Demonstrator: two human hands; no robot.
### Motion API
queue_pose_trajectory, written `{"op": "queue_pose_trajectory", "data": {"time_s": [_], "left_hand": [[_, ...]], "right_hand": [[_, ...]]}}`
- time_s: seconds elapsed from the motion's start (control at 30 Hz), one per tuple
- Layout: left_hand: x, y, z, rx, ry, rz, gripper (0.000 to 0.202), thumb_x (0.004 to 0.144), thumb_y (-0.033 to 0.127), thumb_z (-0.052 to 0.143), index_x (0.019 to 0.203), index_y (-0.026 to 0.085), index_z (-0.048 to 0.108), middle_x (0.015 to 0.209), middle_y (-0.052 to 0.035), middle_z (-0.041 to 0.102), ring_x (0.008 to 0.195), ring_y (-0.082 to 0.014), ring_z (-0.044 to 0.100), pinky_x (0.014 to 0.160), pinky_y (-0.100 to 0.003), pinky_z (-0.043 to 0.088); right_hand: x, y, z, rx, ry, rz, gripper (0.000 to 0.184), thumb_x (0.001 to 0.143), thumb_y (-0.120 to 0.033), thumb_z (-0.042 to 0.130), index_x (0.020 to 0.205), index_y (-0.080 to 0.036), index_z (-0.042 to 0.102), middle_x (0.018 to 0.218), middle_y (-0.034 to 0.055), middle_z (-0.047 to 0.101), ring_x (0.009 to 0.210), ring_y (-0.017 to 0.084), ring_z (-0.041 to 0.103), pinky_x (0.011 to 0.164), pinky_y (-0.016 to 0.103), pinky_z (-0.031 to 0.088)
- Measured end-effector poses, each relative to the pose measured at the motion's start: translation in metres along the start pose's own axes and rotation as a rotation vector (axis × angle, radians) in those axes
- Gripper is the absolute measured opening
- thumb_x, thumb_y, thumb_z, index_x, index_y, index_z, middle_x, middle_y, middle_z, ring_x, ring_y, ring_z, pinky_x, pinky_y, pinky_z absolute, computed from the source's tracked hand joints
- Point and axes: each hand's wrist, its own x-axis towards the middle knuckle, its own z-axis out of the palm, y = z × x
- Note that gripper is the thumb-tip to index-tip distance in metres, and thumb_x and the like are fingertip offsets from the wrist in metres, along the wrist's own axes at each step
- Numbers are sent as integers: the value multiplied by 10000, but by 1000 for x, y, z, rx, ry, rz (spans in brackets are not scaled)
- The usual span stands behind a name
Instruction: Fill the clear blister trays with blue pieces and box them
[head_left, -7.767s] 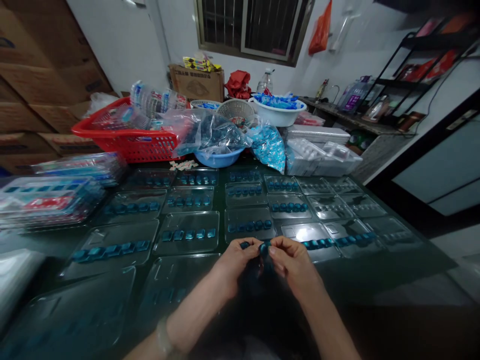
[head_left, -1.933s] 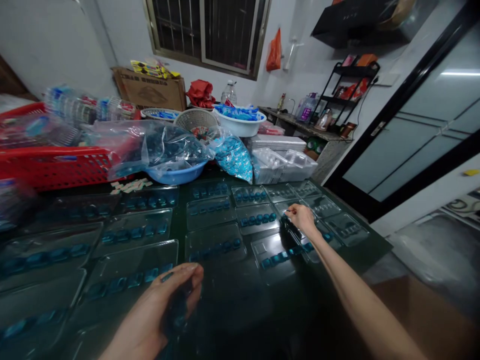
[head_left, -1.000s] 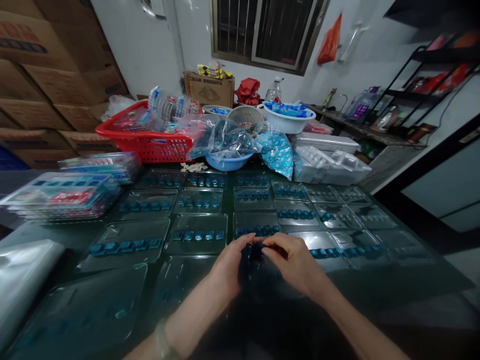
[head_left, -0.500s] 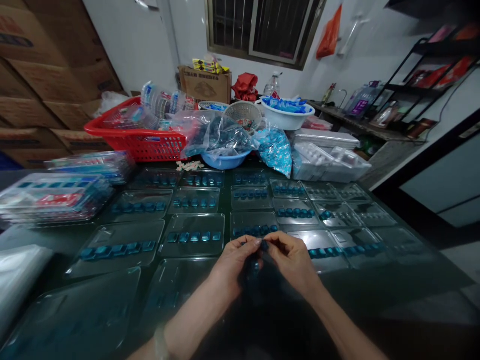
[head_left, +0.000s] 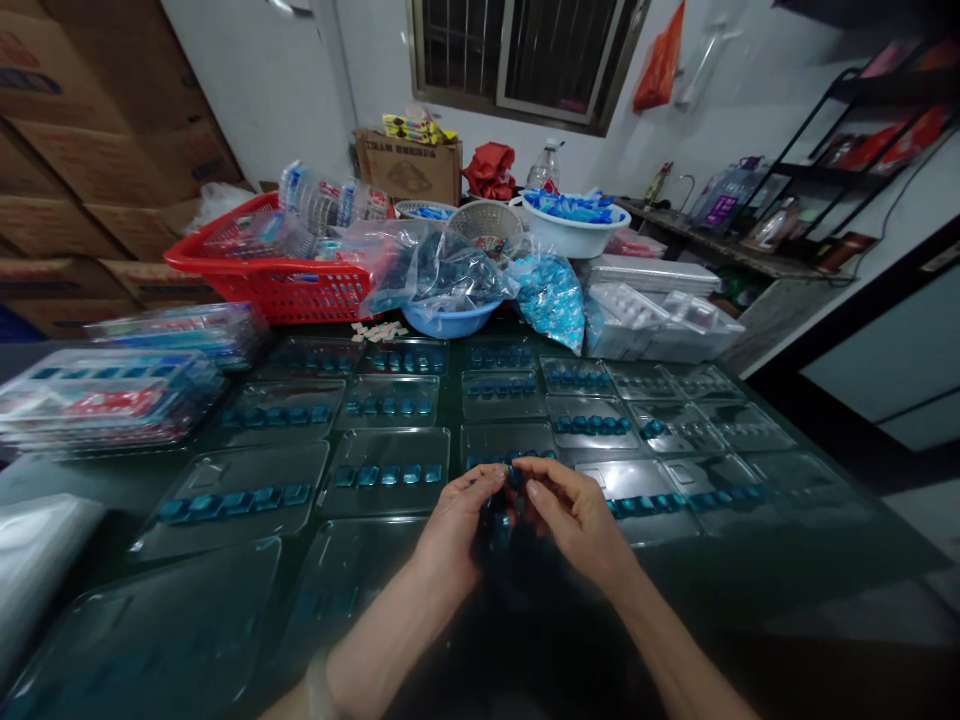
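My left hand (head_left: pixel 459 515) and my right hand (head_left: pixel 581 505) meet above the front middle of the table. Thumbs and fingertips of both pinch a small dark blue piece (head_left: pixel 514 476); its exact kind is too small and dim to tell. More dark, shiny blue pieces (head_left: pixel 501 525) show beneath, between the palms, partly hidden and blurred. Just beyond lies a clear plastic tray (head_left: pixel 484 440), its row of blue pieces partly covered by my fingers. To the left, another clear tray (head_left: pixel 390 500) holds a row of square blue pieces (head_left: pixel 390 474).
Many clear trays in rows cover the dark green table (head_left: pixel 450 400). Stacked filled packs (head_left: pixel 105 395) stand at left, with plastic sheets (head_left: pixel 45 550) nearer. A red basket (head_left: pixel 292 295), blue bowl (head_left: pixel 454 318), bag of blue bits (head_left: pixel 551 300) and white trays (head_left: pixel 660 320) line the back.
Both hands have shifted slightly left, still pinching at the fingertips. My right thumb and fingers have changed position around the small blue piece. The trays stay where they were.
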Motion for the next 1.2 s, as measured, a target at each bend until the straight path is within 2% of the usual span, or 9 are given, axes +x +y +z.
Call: {"op": "queue_pose_trajectory", "data": {"time_s": [0.13, 0.27, 0.33, 0.47, 0.63, 0.77, 0.93, 1.03, 1.2], "left_hand": [[-5, 1, 2, 21, -5, 28, 140, 675, 251, 604, 757, 142, 570, 539, 21, 516, 440, -72, 475, 420, -173, 346], [-13, 3, 10, 56, 19, 63, 242, 675, 248, 614, 896, 158, 578, 589, 6, 556, 474, -74, 494, 457, -175, 368], [-16, 4, 13, 68, 19, 64, 261, 686, 254, 604, 923, 150, 575, 610, -6, 567, 490, -80, 502, 474, -184, 378], [-18, 4, 14, 112, -16, 76, 182, 711, 280, 572, 816, 131, 571, 562, -2, 546, 447, -72, 474, 435, -175, 347], [-17, 1, 10, 145, -59, 56, 130, 714, 262, 558, 760, 141, 553, 496, 12, 511, 428, -71, 465, 416, -160, 322], [-15, -2, 9, 131, -22, 55, 176, 694, 205, 557, 861, 150, 573, 530, 8, 527, 437, -71, 463, 431, -170, 341], [-10, -5, 9, 205, 11, 72, 162, 704, 213, 537, 833, 128, 587, 507, -2, 516, 452, -82, 466, 431, -175, 331], [-9, -4, 6, 246, -42, 77, 111, 720, 200, 517, 796, 136, 568, 482, 11, 483, 440, -79, 453, 430, -175, 320], [-9, 3, -3, 211, -300, -48, 43, 731, 184, 518, 746, 144, 518, 551, 11, 469, 435, -76, 452, 420, -188, 305]], "right_hand": [[-3, -1, 3, 33, 51, 21, 212, 783, -290, 483, 956, -192, 558, 757, 12, 579, 594, 103, 533, 496, 199, 439], [-3, 1, 8, 36, 121, -3, 142, 770, -296, 508, 803, -176, 577, 665, -7, 548, 549, 92, 516, 475, 190, 415], [-3, 1, 10, 76, 135, 3, 139, 762, -294, 522, 839, -184, 557, 672, -12, 546, 534, 89, 516, 449, 184, 411], [-3, 2, 7, 134, 106, 23, 255, 754, -274, 534, 1001, -210, 512, 720, -10, 557, 539, 91, 532, 434, 183, 418], [-7, 3, 3, 126, 50, 17, 160, 747, -260, 549, 888, -183, 554, 626, -24, 543, 493, 72, 496, 449, 183, 408], [-8, 7, 5, 140, 85, 33, 124, 736, -247, 561, 840, -189, 526, 628, -37, 520, 496, 65, 485, 438, 173, 388], [-5, 13, 1, 100, 97, 54, 91, 708, -215, 588, 718, -174, 508, 616, -51, 483, 486, 40, 432, 429, 156, 328], [-2, 16, -5, 138, 45, 77, 114, 695, -231, 601, 697, -166, 508, 563, -59, 457, 459, 39, 403, 417, 162, 305], [-1, 18, -11, 256, -44, 114, 155, 716, -293, 577, 707, -157, 504, 488, -75, 398, 393, 33, 327, 377, 173, 232]]}}
